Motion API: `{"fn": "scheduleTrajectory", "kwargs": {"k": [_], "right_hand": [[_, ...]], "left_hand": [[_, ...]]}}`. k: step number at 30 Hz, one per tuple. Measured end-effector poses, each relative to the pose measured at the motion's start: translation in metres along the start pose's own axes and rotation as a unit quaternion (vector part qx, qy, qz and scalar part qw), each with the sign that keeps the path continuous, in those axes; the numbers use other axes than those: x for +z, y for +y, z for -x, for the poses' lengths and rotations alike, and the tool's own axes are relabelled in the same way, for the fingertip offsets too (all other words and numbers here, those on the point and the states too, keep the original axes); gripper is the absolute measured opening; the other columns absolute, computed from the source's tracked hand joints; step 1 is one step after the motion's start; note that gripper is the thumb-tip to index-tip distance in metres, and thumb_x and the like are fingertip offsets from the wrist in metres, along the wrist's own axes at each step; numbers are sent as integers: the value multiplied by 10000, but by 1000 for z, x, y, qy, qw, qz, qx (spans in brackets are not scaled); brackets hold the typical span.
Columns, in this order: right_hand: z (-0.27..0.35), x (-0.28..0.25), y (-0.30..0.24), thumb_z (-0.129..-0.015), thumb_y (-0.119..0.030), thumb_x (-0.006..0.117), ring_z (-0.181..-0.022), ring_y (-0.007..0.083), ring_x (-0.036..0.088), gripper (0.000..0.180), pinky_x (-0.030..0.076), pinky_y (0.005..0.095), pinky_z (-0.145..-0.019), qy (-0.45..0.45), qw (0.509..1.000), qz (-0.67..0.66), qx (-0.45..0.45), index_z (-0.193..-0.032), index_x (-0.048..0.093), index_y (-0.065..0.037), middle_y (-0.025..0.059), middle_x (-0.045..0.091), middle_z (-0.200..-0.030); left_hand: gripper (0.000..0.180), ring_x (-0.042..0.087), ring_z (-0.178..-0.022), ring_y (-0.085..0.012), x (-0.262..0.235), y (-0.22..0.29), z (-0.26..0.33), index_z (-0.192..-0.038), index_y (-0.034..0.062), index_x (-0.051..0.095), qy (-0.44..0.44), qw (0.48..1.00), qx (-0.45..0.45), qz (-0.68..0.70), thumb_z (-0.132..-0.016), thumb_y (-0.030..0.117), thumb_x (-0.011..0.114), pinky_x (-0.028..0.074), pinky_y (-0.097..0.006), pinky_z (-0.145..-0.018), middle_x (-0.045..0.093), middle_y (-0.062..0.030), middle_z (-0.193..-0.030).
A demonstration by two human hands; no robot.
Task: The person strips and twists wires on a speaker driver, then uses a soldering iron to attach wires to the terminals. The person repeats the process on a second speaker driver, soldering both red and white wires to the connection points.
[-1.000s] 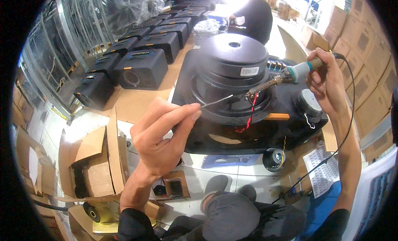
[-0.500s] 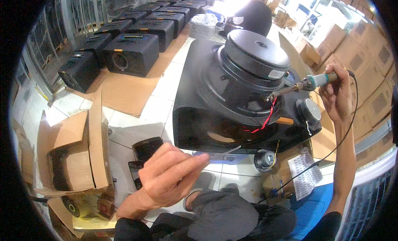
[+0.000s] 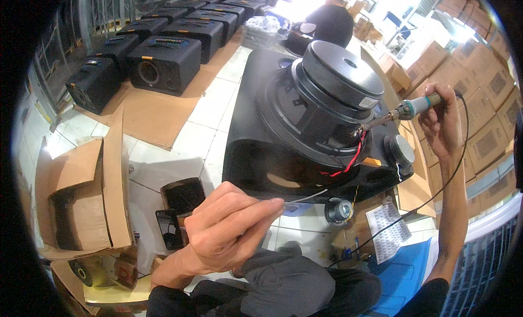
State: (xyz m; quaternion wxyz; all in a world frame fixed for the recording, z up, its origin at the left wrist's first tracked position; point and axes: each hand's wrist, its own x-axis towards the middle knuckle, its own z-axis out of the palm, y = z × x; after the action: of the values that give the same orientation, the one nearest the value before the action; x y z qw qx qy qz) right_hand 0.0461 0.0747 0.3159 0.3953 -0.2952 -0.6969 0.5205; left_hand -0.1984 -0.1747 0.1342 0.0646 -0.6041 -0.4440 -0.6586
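Note:
My right hand (image 3: 440,121) grips a soldering iron (image 3: 411,107) by its handle. The iron's tip meets a terminal on the side of a large black speaker driver (image 3: 310,99), where a red and black wire pair (image 3: 354,155) is attached. The driver rests magnet-up on a black speaker cabinet (image 3: 245,148). My left hand (image 3: 231,224) is closed, thumb and fingertips pinching a thin silvery strand of solder wire (image 3: 310,197). The strand's free end points right, apart from the terminal. A smaller round driver (image 3: 402,149) with a white wire sits on the cabinet's right side.
A small driver (image 3: 340,210) with a yellow wire lies below the cabinet. An open cardboard box (image 3: 117,186) stands left, near a phone (image 3: 170,230). Rows of black speaker cabinets (image 3: 163,66) fill the back left. Stacked cartons (image 3: 479,99) line the right. Another person (image 3: 331,20) is behind.
The view has shifted slightly. My left hand has moved a little toward the speaker, and more of the solder wire shows. The soldering iron stays at the terminal.

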Motion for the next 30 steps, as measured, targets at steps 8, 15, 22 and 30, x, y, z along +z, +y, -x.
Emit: {"fn": "scheduleTrajectory", "kwargs": {"k": [8,15,22,30], "right_hand": [[0,-3,3,-1011,-359,457,-377,33,315,291,255,177,-355,2,1000,15,-4,-939,583,-107,-49,426,-519],[1,-4,4,-1017,-365,439,-379,33,316,304,240,181,-338,2,1000,-4,-10,-952,577,-102,-44,426,-519],[0,-4,6,-1027,-351,428,-377,36,318,305,242,179,-340,-22,999,-17,-25,-968,572,-89,-40,434,-525],[1,-5,5,-1036,-354,415,-381,37,320,313,248,175,-351,-27,999,-8,-23,-975,567,-87,-40,442,-532]], "left_hand": [[293,547,-628,-169,14,-10,-23,-979,-25,739,31,999,18,7,-700,-95,797,406,-285,-529,645,-80,-763],[275,549,-644,-183,26,-15,-40,-976,-31,732,44,999,27,13,-715,-102,783,412,-290,-542,649,-96,-778],[232,568,-656,-191,33,-24,-50,-960,-38,728,48,998,29,14,-738,-93,766,430,-292,-547,654,-108,-793],[213,592,-673,-205,43,-27,-55,-947,-31,728,52,998,45,7,-743,-80,764,464,-301,-576,665,-105,-800]]}}
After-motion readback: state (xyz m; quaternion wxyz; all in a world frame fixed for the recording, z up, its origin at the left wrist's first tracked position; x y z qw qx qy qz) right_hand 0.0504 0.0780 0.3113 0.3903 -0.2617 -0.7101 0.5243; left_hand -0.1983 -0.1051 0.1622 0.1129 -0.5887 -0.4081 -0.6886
